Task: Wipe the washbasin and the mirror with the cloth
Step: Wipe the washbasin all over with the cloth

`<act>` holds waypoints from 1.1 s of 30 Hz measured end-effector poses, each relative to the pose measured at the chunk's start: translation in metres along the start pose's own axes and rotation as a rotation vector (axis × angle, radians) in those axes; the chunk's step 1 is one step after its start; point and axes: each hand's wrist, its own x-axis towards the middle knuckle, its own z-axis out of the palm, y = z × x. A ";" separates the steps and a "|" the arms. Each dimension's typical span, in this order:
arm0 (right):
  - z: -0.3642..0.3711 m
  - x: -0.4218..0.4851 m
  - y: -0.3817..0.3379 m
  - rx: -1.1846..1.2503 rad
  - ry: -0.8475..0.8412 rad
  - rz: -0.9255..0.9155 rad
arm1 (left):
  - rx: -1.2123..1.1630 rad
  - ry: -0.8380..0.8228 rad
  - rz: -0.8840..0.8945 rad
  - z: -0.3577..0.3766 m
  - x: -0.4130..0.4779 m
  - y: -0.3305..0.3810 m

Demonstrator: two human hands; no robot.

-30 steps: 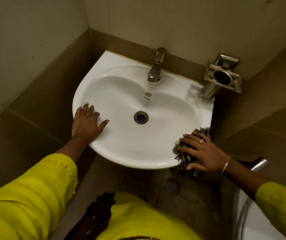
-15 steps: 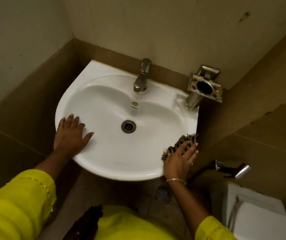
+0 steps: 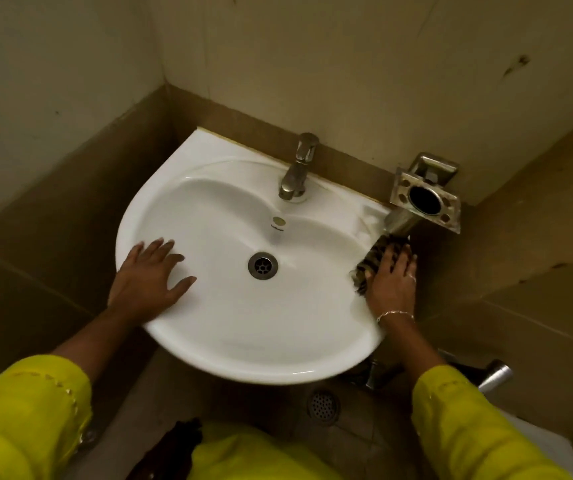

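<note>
A white washbasin (image 3: 243, 327) is fixed in the corner, with a steel tap (image 3: 297, 168) at its back and a drain (image 3: 262, 265) in the middle. My left hand (image 3: 146, 282) lies flat on the basin's left rim, fingers spread, holding nothing. My right hand (image 3: 394, 282) presses a dark striped cloth (image 3: 369, 263) onto the right rim, just below the steel holder. Most of the cloth is hidden under the hand. No mirror is in view.
A steel tumbler holder (image 3: 425, 199) juts from the wall over the basin's back right corner. Below the basin are a floor drain (image 3: 323, 407) and a steel spray handle (image 3: 492, 375). Tiled walls close in on both sides.
My right hand has slid the cloth along the right rim from the front toward the back, up to the holder. The left hand has stayed on the left rim. The view has tilted upward.
</note>
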 end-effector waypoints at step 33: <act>0.033 0.092 -0.107 0.086 0.170 0.151 | 0.007 -0.104 0.226 -0.006 0.021 -0.015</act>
